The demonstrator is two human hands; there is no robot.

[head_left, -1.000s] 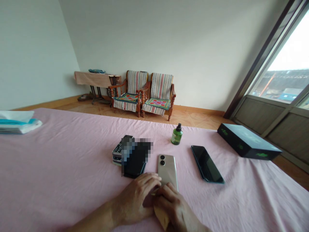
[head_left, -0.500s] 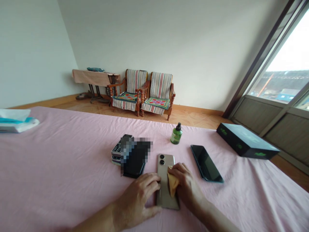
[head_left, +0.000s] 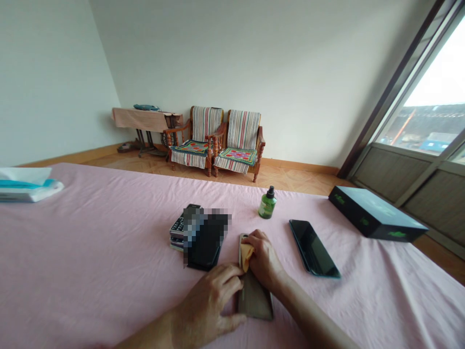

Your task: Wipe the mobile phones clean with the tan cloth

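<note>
A gold smartphone (head_left: 256,301) lies back side up on the pink sheet. My left hand (head_left: 214,295) holds it at the left side, with fingers on the long edge and the thumb near the lower corner. A folded yellow cloth (head_left: 246,256) is gripped in my right hand (head_left: 262,259), pressed onto the upper part of the phone's back. The cloth and hand hide most of the camera lenses. To the right lies a dark smartphone (head_left: 314,248), screen up. Behind the phones stands a green spray bottle (head_left: 267,205) with a black top.
Left of the hands are a black phone (head_left: 205,245), partly pixelated, and a stack of keypad phones (head_left: 178,231). A black box (head_left: 376,213) sits at the right, a tissue pack (head_left: 31,189) at the far left. Two wooden chairs (head_left: 238,140) stand beyond the sheet's far edge.
My right hand has slid the cloth up and leftward across the phone's back, from its right side to the camera end. My left hand stays on the phone's left edge.
</note>
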